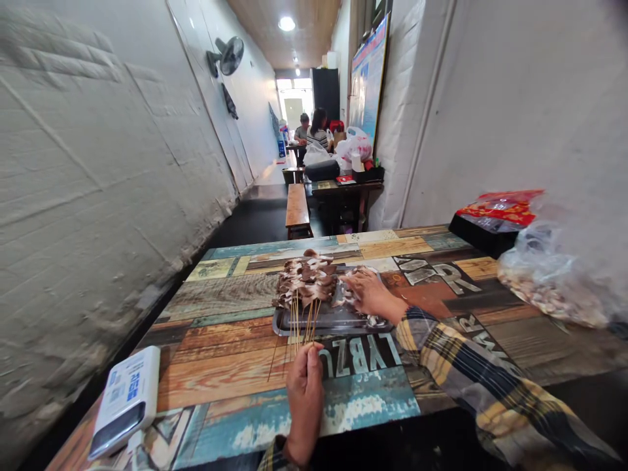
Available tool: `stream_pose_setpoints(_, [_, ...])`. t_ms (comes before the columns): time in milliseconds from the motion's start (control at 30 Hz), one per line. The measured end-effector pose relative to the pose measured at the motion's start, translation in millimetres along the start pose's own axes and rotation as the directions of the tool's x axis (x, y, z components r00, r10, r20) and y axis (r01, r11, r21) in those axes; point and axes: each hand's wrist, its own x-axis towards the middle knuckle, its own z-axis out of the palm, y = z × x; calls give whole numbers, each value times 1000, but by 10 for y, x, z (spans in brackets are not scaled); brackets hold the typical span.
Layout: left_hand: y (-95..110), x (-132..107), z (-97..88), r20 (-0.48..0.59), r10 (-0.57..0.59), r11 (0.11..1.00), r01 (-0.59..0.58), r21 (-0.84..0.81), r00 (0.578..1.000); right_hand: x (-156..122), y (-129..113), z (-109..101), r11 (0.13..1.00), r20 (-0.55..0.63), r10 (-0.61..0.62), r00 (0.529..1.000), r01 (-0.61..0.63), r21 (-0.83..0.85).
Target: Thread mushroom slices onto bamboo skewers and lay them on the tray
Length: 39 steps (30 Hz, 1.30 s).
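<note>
My left hand (pixel 305 386) is closed near the table's front, its thumb and fingers pinching the lower end of a bamboo skewer (pixel 311 324). Several more skewers stick out beside it from a pile of brown-and-white mushroom pieces (pixel 305 278), which look threaded on them. The pile lies on the left part of a shallow clear tray (pixel 343 325). Over the tray's right side, my right hand (pixel 370 292) reaches in with fingers stretched to the left, touching loose mushroom pieces (pixel 343 294). Its fingertips partly cover those pieces, so whether one is gripped is unclear.
A white power bank-like box (pixel 126 399) with a cable stands at the left table edge. On the right are a black box (pixel 478 233) with red packaging and a clear bag of pale pieces (pixel 552 281). Beyond are a bench (pixel 297 204), another table and two people.
</note>
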Motion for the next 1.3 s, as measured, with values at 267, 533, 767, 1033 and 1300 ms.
stream_pose_setpoints(267, [84, -36, 19, -70, 20, 999, -18, 35, 997, 51, -53, 8, 998, -56, 52, 997, -51, 34])
stream_pose_setpoints(533, [54, -13, 5, -64, 63, 996, -59, 61, 996, 410, -239, 214, 986, -69, 159, 985, -162, -44])
stream_pose_setpoints(767, [128, -46, 30, -75, 110, 989, -101, 111, 991, 123, 9, 49, 997, -10, 68, 998, -68, -46])
stream_pose_setpoints(1033, [162, -91, 139, -12, 248, 934, -236, 268, 969, -543, -234, -223, 986, -283, 67, 957, -20, 165])
stream_pose_setpoints(1300, [182, 152, 414, 17, 268, 864, -249, 438, 963, -1443, -322, 74, 952, -339, 135, 931, -27, 305])
